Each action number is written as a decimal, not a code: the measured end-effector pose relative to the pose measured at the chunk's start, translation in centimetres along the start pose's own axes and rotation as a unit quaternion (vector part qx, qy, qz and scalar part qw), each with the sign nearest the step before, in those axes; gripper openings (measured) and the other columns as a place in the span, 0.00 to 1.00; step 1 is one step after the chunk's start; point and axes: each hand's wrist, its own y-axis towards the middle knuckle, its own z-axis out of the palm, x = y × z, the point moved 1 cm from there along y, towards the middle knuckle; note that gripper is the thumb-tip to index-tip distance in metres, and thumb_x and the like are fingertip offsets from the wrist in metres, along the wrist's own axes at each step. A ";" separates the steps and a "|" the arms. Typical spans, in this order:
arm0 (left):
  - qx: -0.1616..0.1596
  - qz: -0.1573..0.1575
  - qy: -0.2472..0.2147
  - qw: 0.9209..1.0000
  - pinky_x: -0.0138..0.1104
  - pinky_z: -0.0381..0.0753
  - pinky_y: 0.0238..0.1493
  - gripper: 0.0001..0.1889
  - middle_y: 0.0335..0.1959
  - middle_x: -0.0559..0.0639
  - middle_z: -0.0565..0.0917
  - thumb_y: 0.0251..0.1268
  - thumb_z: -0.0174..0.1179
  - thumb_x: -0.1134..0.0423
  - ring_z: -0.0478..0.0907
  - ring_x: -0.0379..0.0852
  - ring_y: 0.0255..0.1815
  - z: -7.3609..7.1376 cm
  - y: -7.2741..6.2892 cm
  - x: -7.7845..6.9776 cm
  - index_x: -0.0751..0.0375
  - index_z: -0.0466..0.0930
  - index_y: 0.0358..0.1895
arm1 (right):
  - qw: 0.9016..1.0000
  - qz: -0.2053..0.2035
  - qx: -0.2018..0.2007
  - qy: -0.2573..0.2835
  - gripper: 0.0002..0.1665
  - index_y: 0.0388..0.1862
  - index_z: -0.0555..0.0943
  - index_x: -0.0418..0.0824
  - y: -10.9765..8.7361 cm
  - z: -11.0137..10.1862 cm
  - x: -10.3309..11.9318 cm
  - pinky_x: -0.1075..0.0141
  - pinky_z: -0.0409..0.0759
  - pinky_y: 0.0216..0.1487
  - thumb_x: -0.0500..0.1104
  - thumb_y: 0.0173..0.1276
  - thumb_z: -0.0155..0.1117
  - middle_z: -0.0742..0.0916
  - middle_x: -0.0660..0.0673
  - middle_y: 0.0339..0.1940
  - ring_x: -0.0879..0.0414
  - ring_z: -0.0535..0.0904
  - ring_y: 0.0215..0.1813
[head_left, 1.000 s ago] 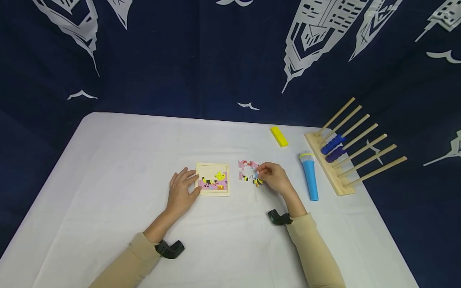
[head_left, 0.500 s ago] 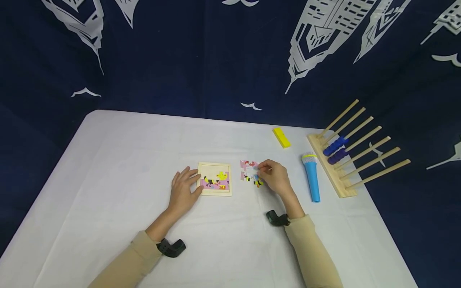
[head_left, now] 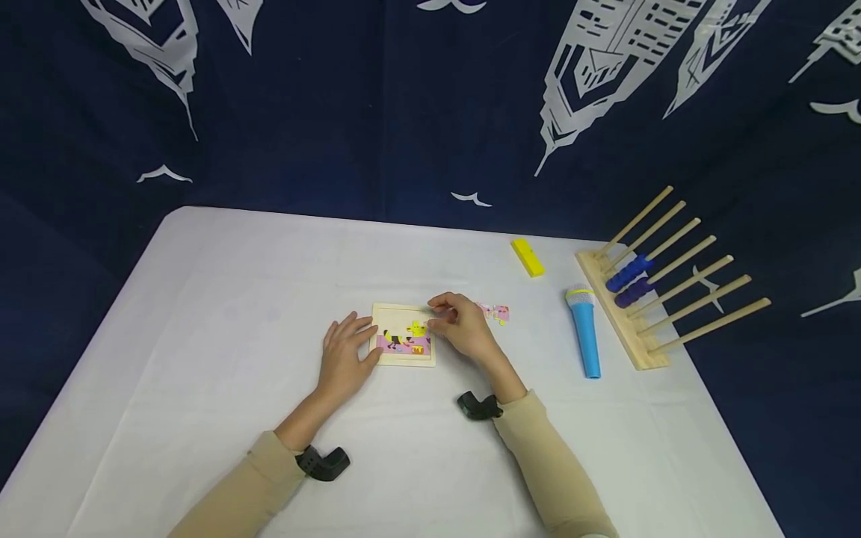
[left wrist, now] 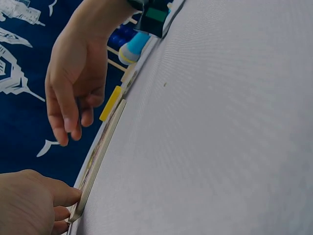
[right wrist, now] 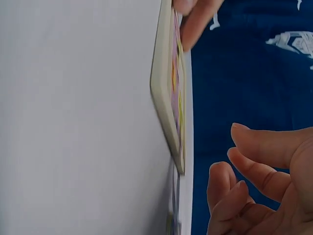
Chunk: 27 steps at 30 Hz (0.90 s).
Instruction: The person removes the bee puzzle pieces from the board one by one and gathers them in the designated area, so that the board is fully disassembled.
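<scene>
A small wooden puzzle frame (head_left: 403, 361) lies on the white table, its lower part filled with pink and yellow picture pieces. At its left edge, my left hand (head_left: 346, 359) rests with fingers spread and the thumb by the near corner. My right hand (head_left: 464, 325) hovers at the frame's right edge, fingers loosely bent. In the right wrist view, the right thumb and index finger stand slightly apart, with no piece visible between them. Loose pink puzzle pieces (head_left: 499, 313) lie behind and to the right of this hand, which hides part of them.
A blue toy microphone (head_left: 584, 340) lies right of the pieces. Further right stands a wooden peg rack (head_left: 622, 314) with blue and purple beads on two pegs. A yellow block (head_left: 528, 258) lies near the table's back edge. Dark blue printed cloth hangs behind.
My right hand has moved left from the loose pieces to the frame's right edge, uncovering a pink piece. The left hand stays at the frame. The head view has shifted slightly.
</scene>
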 end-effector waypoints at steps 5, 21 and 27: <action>0.005 -0.003 0.001 1.000 0.59 0.47 0.75 0.21 0.62 0.62 0.78 0.55 0.69 0.67 0.63 0.63 0.73 0.1 0.0 0.0 0.73 0.81 0.52 | 1.000 -0.018 0.015 -0.001 0.18 0.50 0.82 0.37 0.3 1.3 0.8 0.68 0.75 0.38 0.34 0.60 0.70 0.84 0.40 0.46 0.55 0.79 0.35; 0.007 -0.004 0.003 1.000 0.59 0.47 0.75 0.21 0.62 0.62 0.78 0.56 0.68 0.67 0.62 0.64 0.73 -0.1 0.0 -0.2 0.73 0.81 0.53 | 0.999 -0.017 0.021 -0.035 0.18 0.47 0.84 0.40 0.7 2.4 0.7 0.68 0.74 0.39 0.34 0.56 0.74 0.83 0.44 0.40 0.56 0.76 0.36; 0.008 -0.006 0.004 1.000 0.59 0.47 0.75 0.21 0.62 0.62 0.78 0.56 0.68 0.67 0.62 0.63 0.73 0.0 0.0 -0.1 0.72 0.81 0.53 | 0.999 -0.009 0.030 -0.038 0.18 0.47 0.84 0.39 0.6 2.4 0.7 0.68 0.73 0.39 0.34 0.56 0.74 0.82 0.43 0.39 0.55 0.75 0.36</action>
